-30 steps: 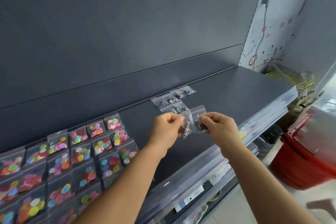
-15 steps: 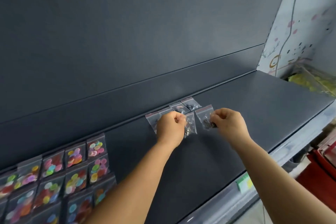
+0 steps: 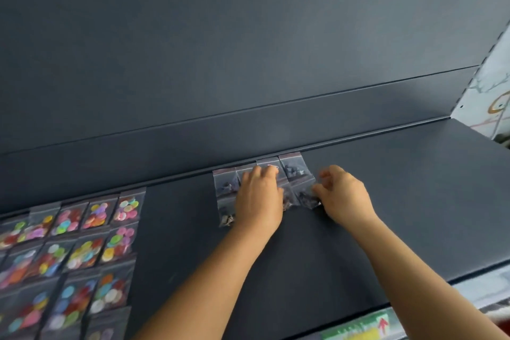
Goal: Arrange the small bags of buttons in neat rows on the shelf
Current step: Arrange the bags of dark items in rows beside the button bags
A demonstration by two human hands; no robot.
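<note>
Looking from the left of the frame, we see the colourful button bags [image 3: 82,243] already lying in neat rows at the lower left of the dark shelf [image 3: 400,201]. They are well apart from the group we work on now.

In the middle of the frame lie the small clear bags of dark buttons [image 3: 225,188], set against the back edge of the shelf in two short rows. Our left hand [image 3: 258,196] rests flat on top of them, fingers straight and close together, pressing the bags down. Just to the right, our right hand [image 3: 342,196] has curled fingers at the lower corner of the rightmost bag [image 3: 306,196]; we think it pinches this corner, but the blur makes it not fully sure.

We judge these bags very light, soft and thin, and the plastic is probably slippery on the smooth shelf, so one small push can disturb the neighbours. The buttons inside make a loose lump low in the bag. It seems best to take a bag at its flat upper strip or at a corner, and to hold the others down meanwhile.
</note>
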